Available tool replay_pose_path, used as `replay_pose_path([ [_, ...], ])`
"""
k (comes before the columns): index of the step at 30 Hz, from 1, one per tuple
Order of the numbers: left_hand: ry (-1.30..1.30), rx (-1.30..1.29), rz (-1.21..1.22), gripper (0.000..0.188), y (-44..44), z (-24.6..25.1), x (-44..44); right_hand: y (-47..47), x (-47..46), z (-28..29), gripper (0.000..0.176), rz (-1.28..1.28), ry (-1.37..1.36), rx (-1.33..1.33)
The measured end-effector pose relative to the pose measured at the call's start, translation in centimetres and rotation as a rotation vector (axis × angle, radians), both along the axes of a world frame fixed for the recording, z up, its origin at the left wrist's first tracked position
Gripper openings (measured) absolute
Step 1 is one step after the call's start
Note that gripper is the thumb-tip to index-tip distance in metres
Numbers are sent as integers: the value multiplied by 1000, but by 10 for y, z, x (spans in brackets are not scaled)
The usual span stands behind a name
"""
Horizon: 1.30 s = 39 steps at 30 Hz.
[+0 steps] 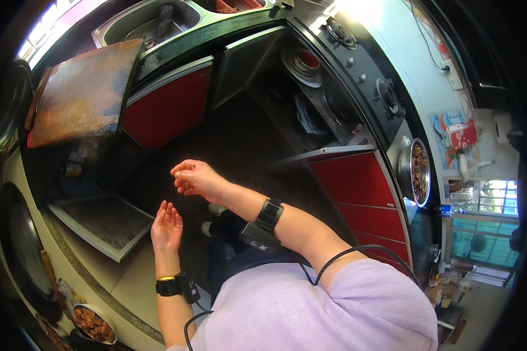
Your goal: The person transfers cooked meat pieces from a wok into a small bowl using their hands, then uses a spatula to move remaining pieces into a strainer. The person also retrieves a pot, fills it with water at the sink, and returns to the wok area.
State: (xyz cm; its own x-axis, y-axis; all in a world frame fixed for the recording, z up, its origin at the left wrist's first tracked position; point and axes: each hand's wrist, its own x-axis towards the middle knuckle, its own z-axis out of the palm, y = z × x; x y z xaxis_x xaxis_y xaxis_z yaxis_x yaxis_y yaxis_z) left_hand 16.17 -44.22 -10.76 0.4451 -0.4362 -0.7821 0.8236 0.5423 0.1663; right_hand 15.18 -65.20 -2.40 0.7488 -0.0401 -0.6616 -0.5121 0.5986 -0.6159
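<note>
My left hand (167, 226) is raised palm up in front of me, its fingers apart and nothing in it. To its upper right my right hand (197, 177) hangs in the air with loosely curled fingers, also holding nothing that shows. The two hands do not touch. Both look wet. Beyond them stands a thick wooden chopping board (88, 92) at the counter's edge, near a steel sink (189, 17) that holds a dark mesh-like thing.
Cabinet doors stand open: a red one (167, 105) and a grey-framed one (110, 223). A gas stove (369, 74) and a steel bowl of food (406, 171) are on the right counter. At the lower left are a large black wok (24, 245) and a bowl of cooked food (94, 324).
</note>
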Motion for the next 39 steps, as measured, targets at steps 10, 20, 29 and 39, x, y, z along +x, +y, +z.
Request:
replay_pose_path([
  [10,-51,-37,-102,26,0,1,-4,-1,-27,5,12,-65,2,-47],
  [20,-20,-56,-213,26,-23,1,-22,-13,-66,12,13,-182,30,-42],
  [29,-45,-31,-242,27,-29,12,-29,-20,-79,16,14,-209,6,-36],
  [39,-67,-23,-246,27,-38,24,-30,-28,-82,25,13,-231,-8,-52],
])
